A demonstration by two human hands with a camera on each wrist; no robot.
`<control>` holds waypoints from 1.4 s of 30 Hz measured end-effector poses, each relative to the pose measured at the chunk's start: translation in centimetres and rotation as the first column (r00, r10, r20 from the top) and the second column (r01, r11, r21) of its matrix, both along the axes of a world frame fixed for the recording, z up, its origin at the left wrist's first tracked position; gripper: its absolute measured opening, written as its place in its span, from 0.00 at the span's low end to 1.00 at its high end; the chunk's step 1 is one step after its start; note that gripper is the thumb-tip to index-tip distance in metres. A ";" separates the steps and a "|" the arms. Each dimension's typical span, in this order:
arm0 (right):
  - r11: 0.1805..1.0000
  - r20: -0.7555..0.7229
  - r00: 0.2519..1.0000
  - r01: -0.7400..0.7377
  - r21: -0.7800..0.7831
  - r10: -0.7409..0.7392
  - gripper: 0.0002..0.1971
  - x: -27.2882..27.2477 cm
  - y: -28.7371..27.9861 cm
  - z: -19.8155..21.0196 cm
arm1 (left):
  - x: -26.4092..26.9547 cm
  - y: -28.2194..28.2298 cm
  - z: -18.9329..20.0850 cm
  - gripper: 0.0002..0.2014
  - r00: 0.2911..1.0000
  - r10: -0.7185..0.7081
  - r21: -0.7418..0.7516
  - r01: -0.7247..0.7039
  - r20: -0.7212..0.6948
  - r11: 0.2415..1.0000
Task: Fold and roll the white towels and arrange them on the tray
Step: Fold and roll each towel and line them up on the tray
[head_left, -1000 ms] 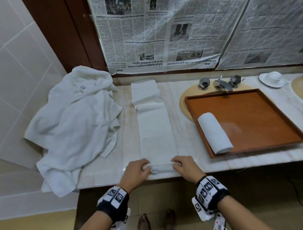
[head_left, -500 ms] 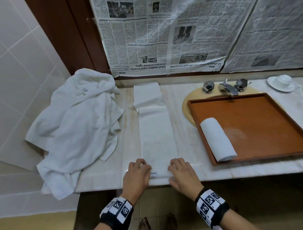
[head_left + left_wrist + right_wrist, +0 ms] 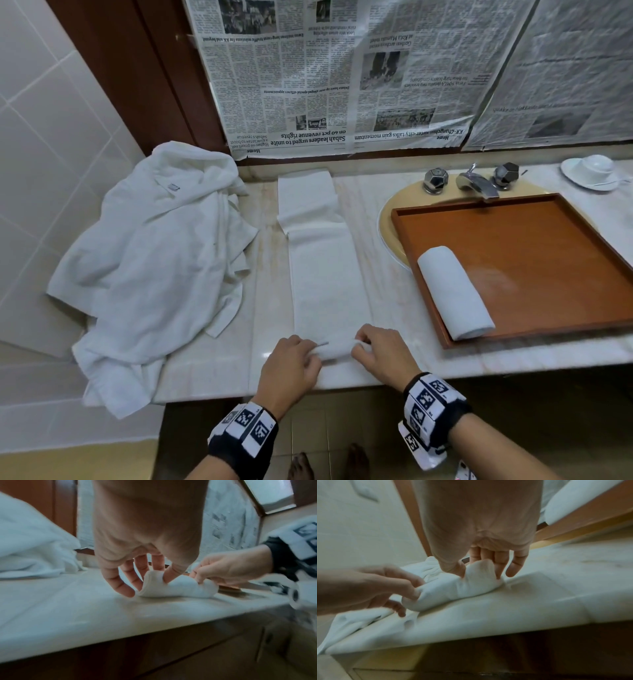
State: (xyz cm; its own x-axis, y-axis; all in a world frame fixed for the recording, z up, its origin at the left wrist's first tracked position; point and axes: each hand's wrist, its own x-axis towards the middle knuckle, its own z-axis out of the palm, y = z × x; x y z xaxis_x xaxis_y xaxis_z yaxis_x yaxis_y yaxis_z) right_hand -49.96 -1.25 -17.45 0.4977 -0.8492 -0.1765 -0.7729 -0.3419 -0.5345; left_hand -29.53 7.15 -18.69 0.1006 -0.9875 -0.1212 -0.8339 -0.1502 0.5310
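A long folded white towel (image 3: pixel 325 274) lies as a strip on the marble counter, its near end turned into a small roll (image 3: pixel 337 351) (image 3: pixel 173 588) (image 3: pixel 453 589). My left hand (image 3: pixel 293 363) (image 3: pixel 142 568) pinches the roll's left end between thumb and fingers. My right hand (image 3: pixel 383 353) (image 3: pixel 486 563) pinches its right end the same way. A finished rolled towel (image 3: pixel 454 291) lies along the left side of the brown wooden tray (image 3: pixel 548 260).
A heap of unfolded white towels (image 3: pixel 154 260) fills the counter's left part and hangs over its edge. The tray sits over the sink, with the tap (image 3: pixel 474 181) behind it. A cup on a saucer (image 3: pixel 594 171) stands at the far right. Newspaper covers the wall.
Half a second ago both hands lay flatter on the towel's near end. Now they pinch the roll's two ends, and the roll is thicker and sits a little further from the counter's edge.
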 end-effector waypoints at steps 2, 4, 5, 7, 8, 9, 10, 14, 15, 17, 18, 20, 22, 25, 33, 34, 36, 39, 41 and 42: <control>0.998 0.052 0.997 0.051 0.038 -0.053 0.09 -0.1 -0.3 -0.5 | 0.2 -0.5 0.4 0.19 0.989 0.072 0.019 -0.070 -0.132 0.997; 0.993 0.087 0.990 0.109 0.050 -0.113 0.09 0.0 -0.5 -1.1 | 0.4 -0.9 0.3 0.14 0.960 0.156 0.003 -0.159 -0.234 0.987; 0.989 0.100 0.984 0.141 0.044 -0.145 0.09 0.1 -0.6 -1.3 | 0.4 -1.0 0.2 0.11 0.949 0.185 -0.005 -0.193 -0.255 0.981; 0.982 0.109 0.976 0.187 0.009 -0.187 0.08 0.3 -0.5 -1.9 | 0.5 -1.1 -0.1 0.05 0.950 0.200 -0.033 -0.214 -0.241 0.976; 0.981 0.098 0.977 0.192 -0.014 -0.190 0.08 0.5 -0.5 -2.1 | 0.5 -1.1 -0.4 0.03 0.948 0.212 -0.049 -0.230 -0.236 0.972; 0.981 0.072 0.981 0.186 -0.052 -0.182 0.08 0.7 -0.3 -2.3 | 0.6 -1.2 -0.5 0.02 0.942 0.229 -0.058 -0.250 -0.244 0.966; 0.978 0.042 0.985 0.171 -0.117 -0.168 0.08 0.9 -0.2 -2.4 | 0.6 -1.3 -0.6 0.02 0.936 0.248 -0.056 -0.270 -0.248 0.961; 0.917 -0.070 0.987 0.105 -0.384 -0.143 0.05 1.2 -0.3 -2.3 | 0.4 -1.6 -0.8 0.05 0.942 0.278 -0.058 -0.293 -0.187 0.954; 0.904 -0.081 0.988 0.089 -0.417 -0.134 0.05 1.1 -0.3 -2.3 | 0.2 -1.5 -0.8 0.04 0.957 0.250 -0.084 -0.264 -0.149 0.961; 0.888 -0.076 0.991 0.066 -0.455 -0.113 0.06 0.7 -0.2 -2.2 | -0.3 -1.3 -0.9 0.04 0.978 0.190 -0.153 -0.201 -0.084 0.968; 0.893 -0.065 0.992 0.066 -0.444 -0.106 0.06 0.5 -0.1 -2.1 | -0.5 -1.1 -1.0 0.05 0.985 0.160 -0.179 -0.169 -0.060 0.969; 0.909 -0.029 0.995 0.072 -0.410 -0.092 0.06 0.1 0.0 -2.1 | -0.9 -0.4 -1.4 0.09 0.997 0.076 -0.217 -0.076 -0.009 0.973; 0.923 -0.034 0.998 0.042 -0.384 -0.060 0.09 -0.2 -0.1 -2.2 | -1.0 0.4 -1.5 0.14 0.999 -0.001 -0.211 0.008 0.036 0.978; 0.898 -0.069 0.998 -0.020 -0.440 -0.011 0.09 -0.3 -0.4 -2.0 | -0.6 0.7 -1.5 0.15 0.996 -0.047 -0.182 0.060 0.074 0.981; 0.876 -0.193 0.958 -0.272 -0.398 0.210 0.12 -0.9 0.7 -1.3 | -1.1 -0.4 -0.5 0.20 0.985 -0.057 -0.126 0.079 0.166 0.989; 0.887 -0.187 0.961 -0.261 -0.381 0.203 0.11 -0.7 0.6 -1.4 | -1.2 -0.6 -0.3 0.22 0.980 -0.058 -0.104 0.079 0.193 0.991; 0.907 -0.132 0.975 -0.213 -0.363 0.176 0.15 -0.4 0.3 -1.8 | -1.4 -0.9 -0.1 0.22 0.974 -0.048 -0.057 0.062 0.221 0.996; 0.972 -0.027 0.993 -0.116 -0.205 0.113 0.10 -0.1 -0.3 -1.1 | -1.2 -1.3 0.2 0.15 0.980 0.006 0.002 -0.006 0.201 1.000; 0.990 -0.014 0.997 -0.081 -0.119 0.080 0.10 0.1 -0.9 -0.9 | -0.7 -1.6 0.5 0.14 0.992 0.032 0.059 -0.040 0.125 0.997; 0.993 -0.001 0.998 -0.070 -0.094 0.070 0.12 0.1 -1.0 -0.8 | -0.4 -1.8 0.7 0.14 0.996 0.048 0.078 -0.053 0.071 0.996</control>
State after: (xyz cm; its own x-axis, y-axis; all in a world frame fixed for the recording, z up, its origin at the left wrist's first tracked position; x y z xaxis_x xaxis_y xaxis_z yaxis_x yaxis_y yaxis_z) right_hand -49.85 -2.23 -18.30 0.5565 -0.8252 -0.0965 -0.7444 -0.4437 -0.4990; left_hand -29.88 5.33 -18.01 0.1612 -0.9685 -0.1900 -0.8582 -0.2326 0.4575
